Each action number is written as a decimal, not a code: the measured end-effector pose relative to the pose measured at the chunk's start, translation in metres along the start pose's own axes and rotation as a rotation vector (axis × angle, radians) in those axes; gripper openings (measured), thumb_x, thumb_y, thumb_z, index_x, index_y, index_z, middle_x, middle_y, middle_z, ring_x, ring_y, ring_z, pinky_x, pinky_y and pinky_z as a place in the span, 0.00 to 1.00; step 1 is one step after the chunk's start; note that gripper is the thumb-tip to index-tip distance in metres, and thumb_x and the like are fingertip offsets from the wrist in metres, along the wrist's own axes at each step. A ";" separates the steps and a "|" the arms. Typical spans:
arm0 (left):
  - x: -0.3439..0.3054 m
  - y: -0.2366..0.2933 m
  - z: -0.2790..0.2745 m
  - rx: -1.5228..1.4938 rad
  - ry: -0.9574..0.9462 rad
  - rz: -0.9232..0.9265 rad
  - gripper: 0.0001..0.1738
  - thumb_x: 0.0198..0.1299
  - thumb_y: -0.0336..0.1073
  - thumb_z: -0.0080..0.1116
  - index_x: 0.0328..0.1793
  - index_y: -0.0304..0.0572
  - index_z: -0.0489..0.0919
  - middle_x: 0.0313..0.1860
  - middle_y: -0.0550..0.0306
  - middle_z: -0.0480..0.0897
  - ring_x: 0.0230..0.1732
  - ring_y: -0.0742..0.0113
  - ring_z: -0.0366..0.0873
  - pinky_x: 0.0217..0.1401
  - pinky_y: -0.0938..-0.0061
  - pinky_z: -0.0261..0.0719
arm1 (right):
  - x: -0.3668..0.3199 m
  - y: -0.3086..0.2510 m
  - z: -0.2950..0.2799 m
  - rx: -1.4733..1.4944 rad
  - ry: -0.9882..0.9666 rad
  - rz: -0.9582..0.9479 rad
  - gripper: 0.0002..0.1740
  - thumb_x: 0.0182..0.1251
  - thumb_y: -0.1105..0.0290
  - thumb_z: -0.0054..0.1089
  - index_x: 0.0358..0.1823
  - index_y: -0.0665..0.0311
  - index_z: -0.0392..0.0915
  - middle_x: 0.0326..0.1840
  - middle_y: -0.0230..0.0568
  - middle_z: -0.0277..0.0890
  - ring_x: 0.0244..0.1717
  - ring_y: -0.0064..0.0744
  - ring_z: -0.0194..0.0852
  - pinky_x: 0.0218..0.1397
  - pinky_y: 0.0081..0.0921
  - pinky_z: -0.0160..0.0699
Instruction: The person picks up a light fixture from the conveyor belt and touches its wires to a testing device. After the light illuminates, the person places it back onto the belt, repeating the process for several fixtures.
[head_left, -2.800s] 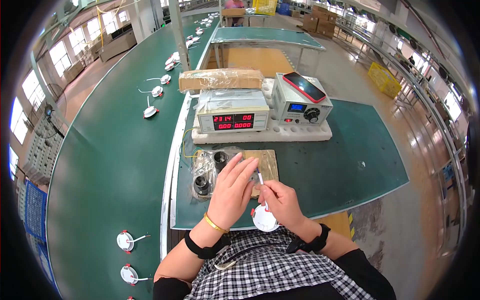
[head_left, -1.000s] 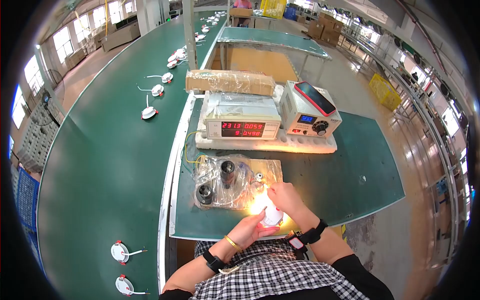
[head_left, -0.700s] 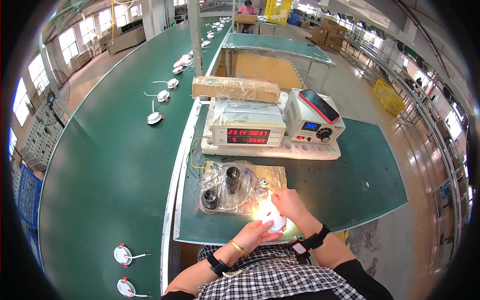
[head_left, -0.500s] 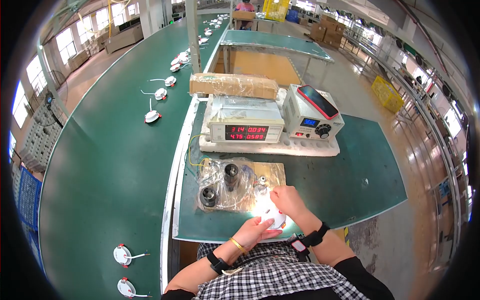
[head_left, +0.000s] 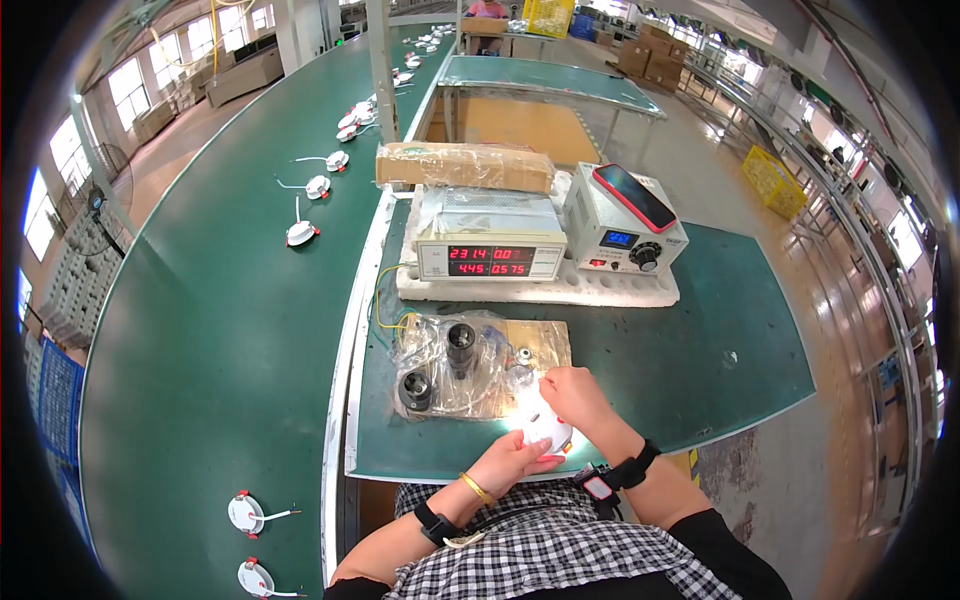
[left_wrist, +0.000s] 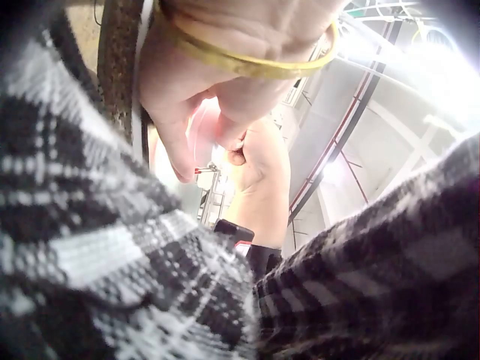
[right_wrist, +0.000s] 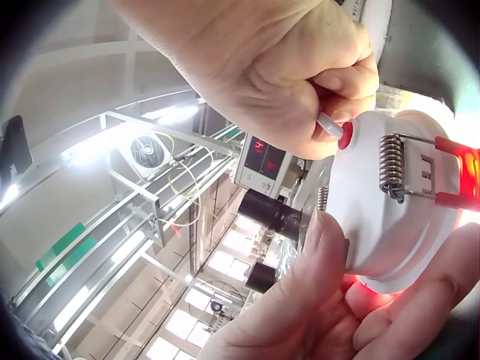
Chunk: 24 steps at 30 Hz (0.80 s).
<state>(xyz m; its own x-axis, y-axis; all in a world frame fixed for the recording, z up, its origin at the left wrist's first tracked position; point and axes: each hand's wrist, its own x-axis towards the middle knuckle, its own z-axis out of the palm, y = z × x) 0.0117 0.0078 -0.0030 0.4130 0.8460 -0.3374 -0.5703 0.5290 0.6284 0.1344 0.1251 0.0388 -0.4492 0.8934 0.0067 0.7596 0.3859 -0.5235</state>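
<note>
Lamp [right_wrist: 401, 199] glare — dark rounded corners

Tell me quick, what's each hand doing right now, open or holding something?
Left hand: holding the lit downlight between thumb and fingers.
Right hand: closed, gripping the downlight's white cord.

L grip [right_wrist: 296, 304] holding lit wht lamp [right_wrist: 364, 210], R grip [right_wrist: 289, 82] round cord [right_wrist: 328, 125], meter [right_wrist: 262, 159] bkgd

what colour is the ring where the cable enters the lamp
The ring around the cable on the lamp is red, clearest in the right wrist view.
</note>
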 end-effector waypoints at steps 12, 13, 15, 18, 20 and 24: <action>-0.001 0.003 0.003 0.001 0.000 -0.008 0.21 0.70 0.34 0.46 0.63 0.26 0.64 0.58 0.47 0.73 0.58 0.60 0.76 0.63 0.71 0.75 | 0.000 0.002 0.003 -0.009 0.023 -0.032 0.17 0.61 0.64 0.51 0.24 0.70 0.79 0.26 0.59 0.77 0.31 0.58 0.79 0.39 0.48 0.77; 0.000 0.001 0.001 -0.001 -0.002 -0.015 0.20 0.70 0.34 0.47 0.63 0.27 0.64 0.58 0.48 0.74 0.58 0.59 0.76 0.64 0.70 0.75 | -0.001 0.002 0.003 -0.006 0.011 -0.006 0.17 0.61 0.64 0.51 0.24 0.70 0.79 0.26 0.59 0.77 0.31 0.58 0.79 0.39 0.48 0.77; -0.001 0.001 0.001 0.006 -0.004 0.000 0.21 0.68 0.34 0.51 0.62 0.29 0.66 0.58 0.51 0.75 0.56 0.62 0.77 0.63 0.70 0.75 | 0.000 -0.001 0.001 -0.004 0.023 -0.037 0.17 0.61 0.64 0.50 0.25 0.71 0.79 0.26 0.60 0.77 0.31 0.58 0.78 0.39 0.48 0.77; -0.005 0.005 0.003 0.084 -0.028 0.018 0.22 0.66 0.33 0.54 0.63 0.29 0.66 0.58 0.51 0.75 0.56 0.62 0.76 0.64 0.70 0.74 | -0.001 0.000 0.001 0.041 0.016 -0.015 0.17 0.61 0.64 0.50 0.25 0.72 0.78 0.26 0.60 0.77 0.31 0.58 0.78 0.39 0.49 0.77; -0.004 0.005 0.003 0.092 -0.075 0.031 0.24 0.65 0.33 0.56 0.63 0.28 0.65 0.59 0.50 0.74 0.57 0.63 0.76 0.65 0.70 0.73 | -0.001 0.001 0.001 0.043 0.009 -0.005 0.17 0.61 0.64 0.50 0.25 0.71 0.78 0.26 0.60 0.77 0.31 0.58 0.78 0.39 0.48 0.77; -0.002 0.003 0.002 0.061 -0.060 0.024 0.24 0.66 0.34 0.54 0.64 0.28 0.65 0.59 0.49 0.74 0.58 0.63 0.75 0.65 0.70 0.73 | 0.000 0.006 0.007 0.051 0.053 -0.039 0.14 0.60 0.67 0.52 0.25 0.71 0.79 0.22 0.58 0.74 0.25 0.57 0.77 0.32 0.44 0.76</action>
<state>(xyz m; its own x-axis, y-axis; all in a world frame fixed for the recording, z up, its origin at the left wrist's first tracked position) 0.0104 0.0076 0.0016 0.4424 0.8520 -0.2799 -0.5375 0.5017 0.6778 0.1359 0.1255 0.0296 -0.4510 0.8896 0.0725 0.7166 0.4093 -0.5648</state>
